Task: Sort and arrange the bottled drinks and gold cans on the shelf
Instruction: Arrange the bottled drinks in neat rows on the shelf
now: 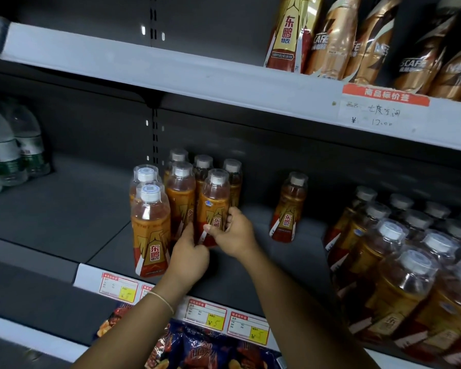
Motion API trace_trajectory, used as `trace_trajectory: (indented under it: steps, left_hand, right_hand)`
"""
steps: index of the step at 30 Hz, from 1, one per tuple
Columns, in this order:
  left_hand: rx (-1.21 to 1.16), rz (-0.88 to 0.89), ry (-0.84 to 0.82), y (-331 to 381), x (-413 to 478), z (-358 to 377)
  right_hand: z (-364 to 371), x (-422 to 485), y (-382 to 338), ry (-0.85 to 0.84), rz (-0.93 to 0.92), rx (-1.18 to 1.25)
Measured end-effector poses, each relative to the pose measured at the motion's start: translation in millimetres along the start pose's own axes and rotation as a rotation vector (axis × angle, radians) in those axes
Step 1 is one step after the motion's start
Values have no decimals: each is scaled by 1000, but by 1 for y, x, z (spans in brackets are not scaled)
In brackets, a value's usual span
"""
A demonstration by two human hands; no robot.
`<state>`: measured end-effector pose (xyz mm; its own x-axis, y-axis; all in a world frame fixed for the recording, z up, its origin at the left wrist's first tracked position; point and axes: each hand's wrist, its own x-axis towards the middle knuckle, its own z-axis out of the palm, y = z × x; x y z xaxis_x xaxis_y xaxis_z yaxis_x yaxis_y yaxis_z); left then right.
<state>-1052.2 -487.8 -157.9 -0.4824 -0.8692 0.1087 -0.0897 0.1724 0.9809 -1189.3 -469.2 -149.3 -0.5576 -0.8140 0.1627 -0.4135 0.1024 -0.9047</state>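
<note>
As left hand (190,253) and right hand (234,230) both grip it low, the amber plastic bottle with red-gold label (214,206) stands front-right in the bottle cluster (181,187) on the grey metal shelf (64,209) (probably to slide it flush, untipped).

Orange-amber bottles (181,187) with clear overcaps and gold-and-red labels stand upright on the grey shelf (64,209), seven close-packed in a middle cluster. The front-right bottle (214,206) is gripped low by the right hand (234,233), with the left hand (189,254) at its base. A lone bottle (289,209) stands apart to the right. A dense block (399,257) fills the far right. Above, what seem to be gold cans (330,38) lean together.
</note>
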Motion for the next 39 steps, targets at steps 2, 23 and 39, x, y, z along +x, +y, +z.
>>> trace_trajectory:
  steps: [2,23,39]
  left_hand:
    - [-27,-49,-17,-4,0,2]
    - [-210,-65,-272,15,11,76]
    - [-284,-105,-362,13,30,102]
  right_hand:
    - [-4,-5,4,41,-1,-57]
    - [-95,-81,36,350,111,-251]
    - [-105,-67,51,389,172,-187]
